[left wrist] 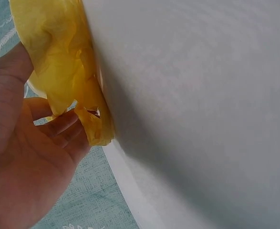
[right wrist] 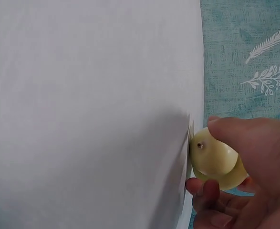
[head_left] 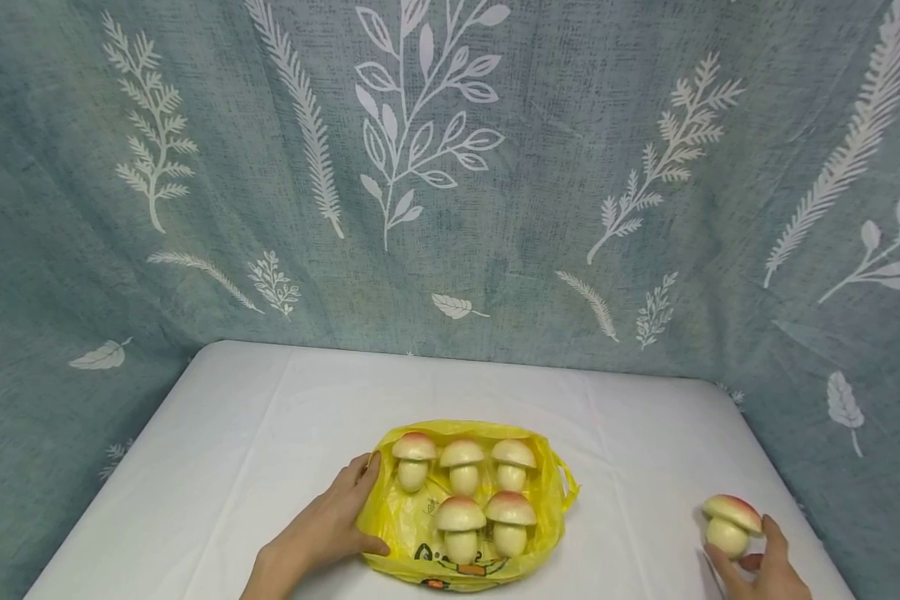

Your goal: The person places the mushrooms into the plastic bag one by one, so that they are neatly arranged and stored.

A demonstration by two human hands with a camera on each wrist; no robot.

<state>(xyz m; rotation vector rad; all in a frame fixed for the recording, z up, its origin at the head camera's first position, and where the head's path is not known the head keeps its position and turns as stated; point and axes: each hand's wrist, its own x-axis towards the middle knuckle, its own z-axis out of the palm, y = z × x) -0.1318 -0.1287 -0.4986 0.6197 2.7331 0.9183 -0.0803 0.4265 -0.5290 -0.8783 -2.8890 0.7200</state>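
A yellow plastic bag [head_left: 401, 512] lies spread open on the white table. Several mushrooms with cream stems and pinkish-red-tinged caps stand in it in two rows, one of them a front mushroom [head_left: 461, 529]. My left hand [head_left: 322, 521] holds the bag's left edge, thumb toward the front. In the left wrist view the fingers reach behind the crumpled yellow plastic [left wrist: 58, 52]. Far to the right, my right hand [head_left: 768, 571] grips another mushroom [head_left: 731, 527] between thumb and fingers. Its pale round stem end [right wrist: 213, 152] faces the right wrist camera, close beside the white cloth.
The white-covered table [head_left: 270, 433] runs back to a blue-green curtain [head_left: 540, 208] with white leaf prints, which also hangs along both sides. A loop handle [head_left: 567, 483] of the bag sticks out to the right. The right-hand mushroom is near the table's right edge.
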